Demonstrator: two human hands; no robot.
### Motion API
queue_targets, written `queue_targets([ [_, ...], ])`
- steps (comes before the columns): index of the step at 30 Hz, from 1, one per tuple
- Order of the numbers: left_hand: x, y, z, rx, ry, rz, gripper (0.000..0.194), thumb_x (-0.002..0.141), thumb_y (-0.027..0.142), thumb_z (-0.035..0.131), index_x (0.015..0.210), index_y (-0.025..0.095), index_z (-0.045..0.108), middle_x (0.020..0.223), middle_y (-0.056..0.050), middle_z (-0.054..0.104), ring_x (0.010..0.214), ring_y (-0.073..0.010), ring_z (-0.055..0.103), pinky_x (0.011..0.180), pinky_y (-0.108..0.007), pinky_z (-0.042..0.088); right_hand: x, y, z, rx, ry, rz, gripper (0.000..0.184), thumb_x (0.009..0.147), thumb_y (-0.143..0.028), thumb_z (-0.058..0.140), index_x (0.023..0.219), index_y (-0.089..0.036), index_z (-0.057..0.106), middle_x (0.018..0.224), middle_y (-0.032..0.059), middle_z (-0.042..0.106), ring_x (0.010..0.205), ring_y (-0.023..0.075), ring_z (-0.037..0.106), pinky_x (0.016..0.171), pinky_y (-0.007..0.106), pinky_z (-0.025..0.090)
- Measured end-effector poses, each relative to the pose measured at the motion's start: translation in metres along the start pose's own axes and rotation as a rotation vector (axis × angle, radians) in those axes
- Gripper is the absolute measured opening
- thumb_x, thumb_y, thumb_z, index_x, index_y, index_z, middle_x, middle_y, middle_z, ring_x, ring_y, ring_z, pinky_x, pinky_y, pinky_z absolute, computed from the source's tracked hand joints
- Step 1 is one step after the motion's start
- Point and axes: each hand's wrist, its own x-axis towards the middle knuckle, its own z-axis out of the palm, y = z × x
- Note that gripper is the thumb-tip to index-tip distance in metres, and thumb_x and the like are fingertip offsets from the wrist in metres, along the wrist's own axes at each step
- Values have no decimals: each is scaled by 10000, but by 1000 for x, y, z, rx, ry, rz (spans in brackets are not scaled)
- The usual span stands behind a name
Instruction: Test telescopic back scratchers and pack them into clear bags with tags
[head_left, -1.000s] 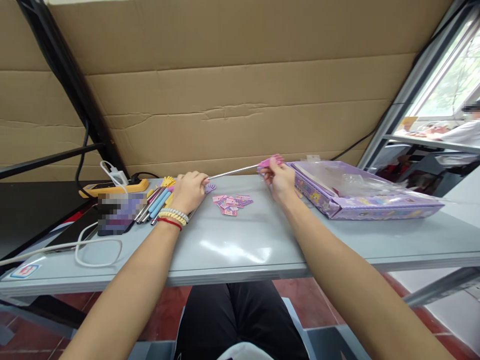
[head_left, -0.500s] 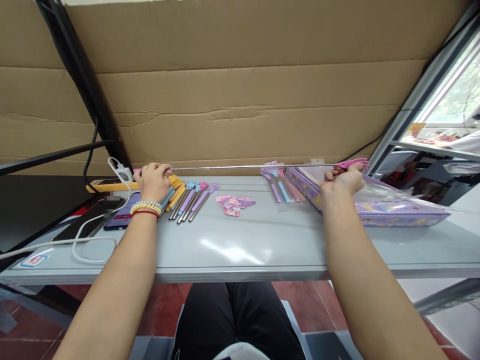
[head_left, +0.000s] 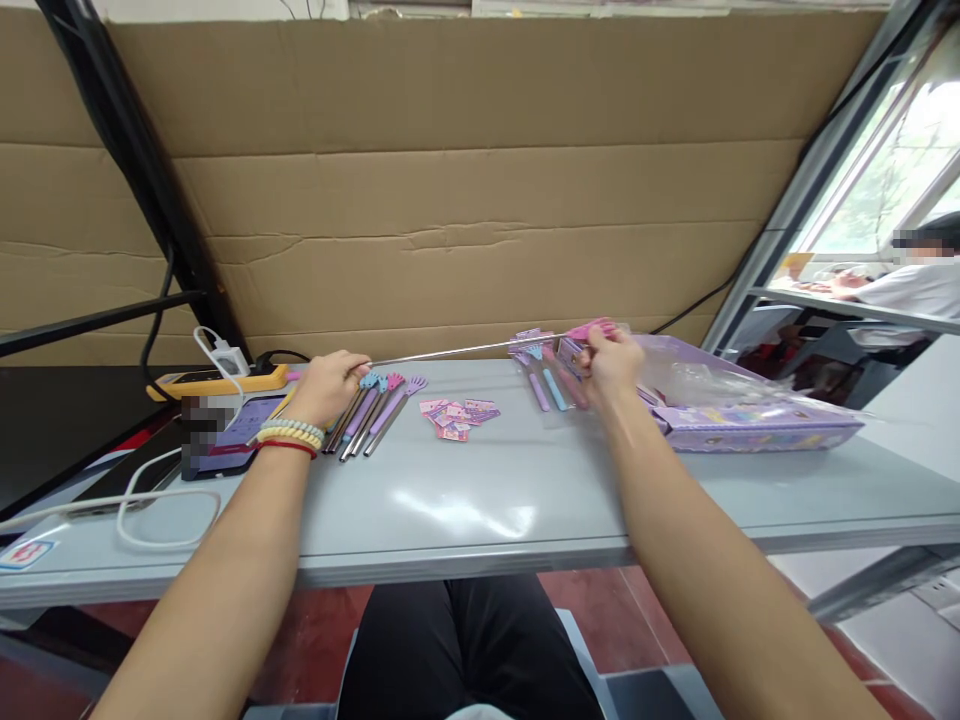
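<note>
A telescopic back scratcher [head_left: 465, 350] with a thin metal rod is stretched between my two hands. My left hand [head_left: 330, 388] is closed on its left end, where a bit of pink handle shows beside the fingers. My right hand [head_left: 613, 365] pinches the pink claw-shaped head at the other end. Below and right of my left hand lie several shortened back scratchers [head_left: 379, 415] with purple, blue and pink claws. Small pink printed cards [head_left: 457, 415] lie in a loose pile mid-table. Near my right hand are back scratchers in clear wrappers [head_left: 551, 385].
A purple box [head_left: 765, 428] with clear plastic in it sits at right. On the left are a phone [head_left: 232, 440], a yellow power strip [head_left: 255, 380] and a white cable [head_left: 161, 545]. Cardboard [head_left: 480, 200] backs the grey table [head_left: 480, 530]. Another person [head_left: 915, 285] sits beyond the frame.
My right hand has moved left with the pink head, so the visible rod between my hands is shorter. My left hand has shifted slightly right, and the view has tilted a little.
</note>
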Motion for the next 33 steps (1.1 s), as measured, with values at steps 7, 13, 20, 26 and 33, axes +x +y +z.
queue_targets([
  [7, -3, 58, 10, 196, 97, 64, 292, 878, 231, 403, 948, 198, 684, 891, -72, 695, 866, -232, 639, 705, -329, 418, -45, 24, 28, -292, -464, -144, 327, 747, -481, 629, 755, -171, 525, 556, 7, 616, 307, 63, 382, 326, 219, 269],
  [13, -11, 85, 14, 199, 19, 88, 271, 910, 252, 391, 933, 200, 656, 896, -74, 689, 813, -222, 638, 636, -320, 389, -60, 28, 29, -419, -667, -157, 405, 767, -571, 567, 754, -166, 555, 528, 17, 615, 351, 71, 375, 368, 223, 282],
  [20, -16, 108, 20, 145, -31, 112, 291, 936, 283, 359, 950, 201, 638, 876, -92, 686, 801, -213, 641, 628, -314, 382, -89, 36, 41, -391, -863, -97, 419, 778, -592, 562, 788, -174, 553, 548, 19, 622, 387, 90, 446, 403, 228, 332],
  [26, -16, 97, 17, 80, -59, 114, 289, 939, 299, 365, 1046, 211, 618, 985, -69, 706, 890, -223, 651, 667, -314, 401, -91, 36, 41, -447, -899, -74, 385, 784, -548, 587, 809, -166, 550, 564, 13, 608, 438, 98, 489, 426, 225, 355],
  [33, -15, 99, 19, -2, -97, 77, 305, 954, 350, 338, 1055, 210, 589, 891, -57, 711, 866, -230, 661, 664, -313, 403, -91, 38, 41, -340, -831, -55, 471, 720, -484, 679, 1040, -196, 488, 635, -34, 605, 433, 83, 470, 405, 215, 357],
])
